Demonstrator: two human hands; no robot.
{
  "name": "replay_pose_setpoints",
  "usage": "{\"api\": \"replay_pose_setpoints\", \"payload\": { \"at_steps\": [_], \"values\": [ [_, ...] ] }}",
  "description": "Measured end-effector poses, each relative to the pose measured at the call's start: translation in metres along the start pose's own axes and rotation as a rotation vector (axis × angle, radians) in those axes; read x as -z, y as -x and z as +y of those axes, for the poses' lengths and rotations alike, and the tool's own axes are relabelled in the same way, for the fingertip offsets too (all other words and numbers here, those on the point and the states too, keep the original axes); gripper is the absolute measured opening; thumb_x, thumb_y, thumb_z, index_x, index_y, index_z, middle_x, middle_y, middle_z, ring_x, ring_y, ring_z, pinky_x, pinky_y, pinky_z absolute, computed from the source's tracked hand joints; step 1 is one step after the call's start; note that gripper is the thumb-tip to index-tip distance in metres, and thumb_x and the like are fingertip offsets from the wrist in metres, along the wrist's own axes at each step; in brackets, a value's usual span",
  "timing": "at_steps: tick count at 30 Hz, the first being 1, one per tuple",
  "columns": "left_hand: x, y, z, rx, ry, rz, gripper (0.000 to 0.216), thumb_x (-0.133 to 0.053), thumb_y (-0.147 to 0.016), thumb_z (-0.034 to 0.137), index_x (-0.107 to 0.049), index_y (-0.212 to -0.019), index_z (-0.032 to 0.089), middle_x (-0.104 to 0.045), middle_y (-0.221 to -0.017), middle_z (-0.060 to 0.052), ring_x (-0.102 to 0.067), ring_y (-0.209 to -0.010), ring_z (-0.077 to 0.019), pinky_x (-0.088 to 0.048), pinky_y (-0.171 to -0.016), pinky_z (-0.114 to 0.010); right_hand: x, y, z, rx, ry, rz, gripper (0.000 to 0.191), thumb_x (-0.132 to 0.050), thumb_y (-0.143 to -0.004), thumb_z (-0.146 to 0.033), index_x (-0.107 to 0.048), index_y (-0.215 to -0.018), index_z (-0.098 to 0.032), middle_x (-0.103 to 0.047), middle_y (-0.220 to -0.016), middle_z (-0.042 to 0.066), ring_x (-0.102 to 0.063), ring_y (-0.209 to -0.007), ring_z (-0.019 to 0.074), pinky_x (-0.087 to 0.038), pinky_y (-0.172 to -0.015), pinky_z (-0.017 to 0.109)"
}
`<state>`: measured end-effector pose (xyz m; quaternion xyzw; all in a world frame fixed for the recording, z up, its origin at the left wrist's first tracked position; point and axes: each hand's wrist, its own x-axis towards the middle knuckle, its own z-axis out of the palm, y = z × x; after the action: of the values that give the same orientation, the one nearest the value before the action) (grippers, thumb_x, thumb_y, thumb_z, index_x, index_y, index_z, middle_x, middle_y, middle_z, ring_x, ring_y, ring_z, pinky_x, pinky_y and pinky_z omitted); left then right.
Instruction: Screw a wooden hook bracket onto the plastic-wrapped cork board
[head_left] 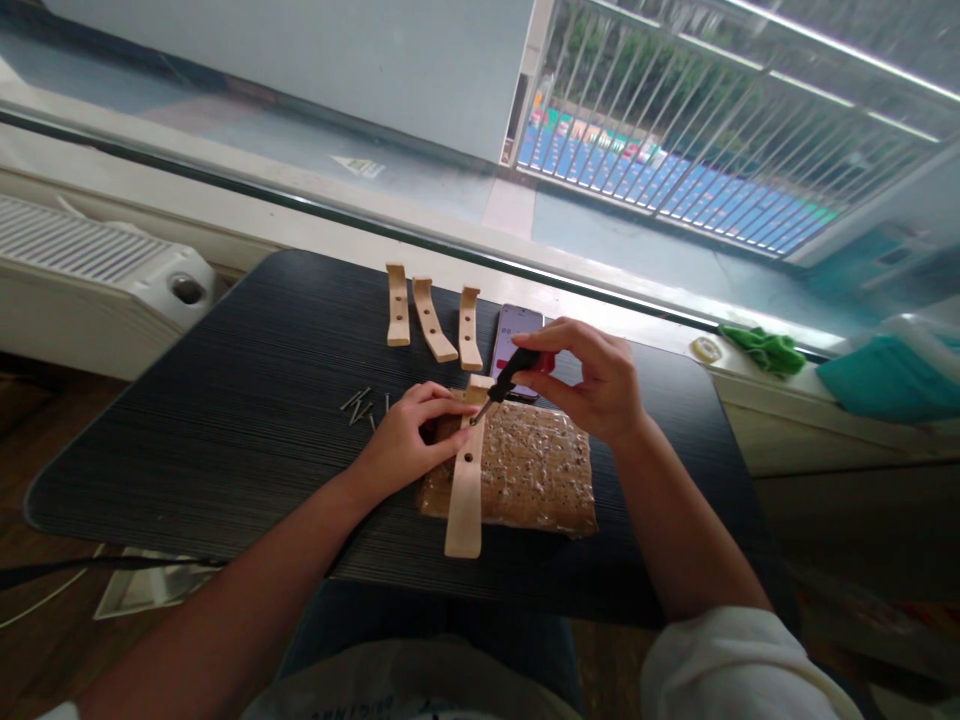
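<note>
My right hand is closed round the black-and-red handle of a screwdriver, tilted so its tip meets the upper hole of a pale wooden hook. A screw head seems to sit at that tip, though it is small. My left hand grips the hook near this hole, thumb below and fingers above. The lower hole shows no screw. Beneath the hook lies a brown block wrapped in clear film, its top pitted with many small holes. Several loose screws lie left of my left hand.
Three more wooden hooks, among them a curved one, lie toward the back of the dark table. A lit phone is behind the block. A green cloth and a tape roll rest on the windowsill; a radiator stands left.
</note>
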<state>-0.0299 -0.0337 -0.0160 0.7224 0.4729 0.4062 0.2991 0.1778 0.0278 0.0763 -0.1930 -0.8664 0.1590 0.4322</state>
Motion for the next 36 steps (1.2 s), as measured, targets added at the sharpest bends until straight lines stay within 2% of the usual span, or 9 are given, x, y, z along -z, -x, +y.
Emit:
{"api": "replay_pose_setpoints", "payload": {
  "at_steps": [11, 27, 36],
  "values": [
    [0.0, -0.001, 0.0, 0.01, 0.006, -0.003, 0.024, -0.066, -0.079, 0.025, -0.072, -0.102, 0.021, -0.06, -0.098, -0.005, -0.058, -0.095, -0.0201, -0.049, -0.09, -0.037, -0.004, 0.001, 0.002, -0.001, -0.015, 0.035, 0.026, -0.076, -0.075, -0.021, -0.061, -0.097, -0.022, -0.063, -0.079, -0.004, -0.057, -0.065, 0.0055, -0.048, -0.058, 0.019],
    [0.0, -0.001, 0.002, 0.016, -0.005, -0.006, 0.024, -0.065, -0.079, 0.025, -0.072, -0.102, 0.021, -0.06, -0.097, -0.005, -0.057, -0.094, -0.0205, -0.049, -0.088, -0.037, -0.012, 0.003, 0.002, -0.026, 0.053, 0.122, 0.021, -0.073, -0.076, -0.024, -0.057, -0.089, -0.023, -0.061, -0.074, -0.005, -0.054, -0.058, 0.0058, -0.047, -0.054, 0.021],
    [0.002, -0.002, 0.004, 0.036, -0.003, -0.021, 0.025, -0.065, -0.079, 0.027, -0.072, -0.102, 0.022, -0.06, -0.098, -0.005, -0.057, -0.096, -0.021, -0.049, -0.09, -0.038, -0.016, 0.006, 0.004, -0.079, 0.059, 0.171, 0.025, -0.075, -0.073, -0.033, -0.054, -0.084, -0.024, -0.058, -0.069, -0.006, -0.052, -0.055, 0.0076, -0.046, -0.051, 0.024]
  ]
}}
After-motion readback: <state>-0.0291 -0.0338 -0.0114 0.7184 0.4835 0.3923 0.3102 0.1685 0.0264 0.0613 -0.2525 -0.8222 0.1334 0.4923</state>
